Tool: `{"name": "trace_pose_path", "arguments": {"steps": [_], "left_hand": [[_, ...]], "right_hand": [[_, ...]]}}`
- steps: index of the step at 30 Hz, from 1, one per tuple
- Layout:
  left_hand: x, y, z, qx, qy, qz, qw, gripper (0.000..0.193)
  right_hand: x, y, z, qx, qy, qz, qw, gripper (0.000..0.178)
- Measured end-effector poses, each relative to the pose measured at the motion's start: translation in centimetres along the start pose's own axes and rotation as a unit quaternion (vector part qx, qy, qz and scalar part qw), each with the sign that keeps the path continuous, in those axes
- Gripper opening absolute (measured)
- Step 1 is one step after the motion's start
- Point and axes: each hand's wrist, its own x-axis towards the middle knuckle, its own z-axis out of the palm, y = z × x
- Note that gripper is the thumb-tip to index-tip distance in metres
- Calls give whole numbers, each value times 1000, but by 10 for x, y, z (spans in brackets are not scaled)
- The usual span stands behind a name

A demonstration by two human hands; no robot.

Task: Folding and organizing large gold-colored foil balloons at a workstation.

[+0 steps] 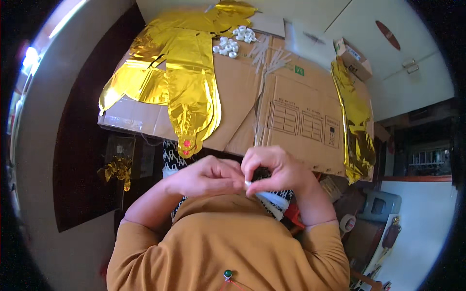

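Note:
In front of my body, above my lap, both hands meet at the fingertips. My right hand [280, 169] pinches a small white piece [248, 183] between thumb and forefinger; it resembles the little white rings on the cardboard, but its exact kind is too small to tell. Against it press the closed fingers of my left hand [209, 177], and whatever they grip is hidden. Flat gold foil balloons [191, 82] lie just beyond my left hand, their narrow red-marked ends hanging over the near edge. The small white rings [227, 47] sit in two heaps farther back.
Flattened cardboard [238, 102] covers the work surface. Thin whitish strips [267, 56] lie at its back, and folded gold foil [356, 126] drapes along the right edge beside a small carton [353, 59]. Lower right are a tape roll [347, 223] and a grey-blue stool [381, 206].

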Motion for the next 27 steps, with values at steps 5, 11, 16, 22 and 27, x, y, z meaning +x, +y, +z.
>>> {"name": "trace_pose_path", "arguments": {"steps": [5,11,16,22,27], "left_hand": [[-5,-11,10,-78,-4,-56,995,14],[-16,-29,10,-210,79,-101,969,10],[-17,-20,11,-327,112,-74,935,8],[-13,-18,6,-290,131,-55,946,9],[-16,-1,-12,-139,151,-8,979,10]], "right_hand": [[-3,-11,13,-39,-49,44,997,24],[-5,-10,33,-95,45,65,992,25],[6,-19,24,-35,55,102,993,21],[23,-18,8,-56,-8,79,995,18],[37,-12,6,-42,24,49,998,18]]}}
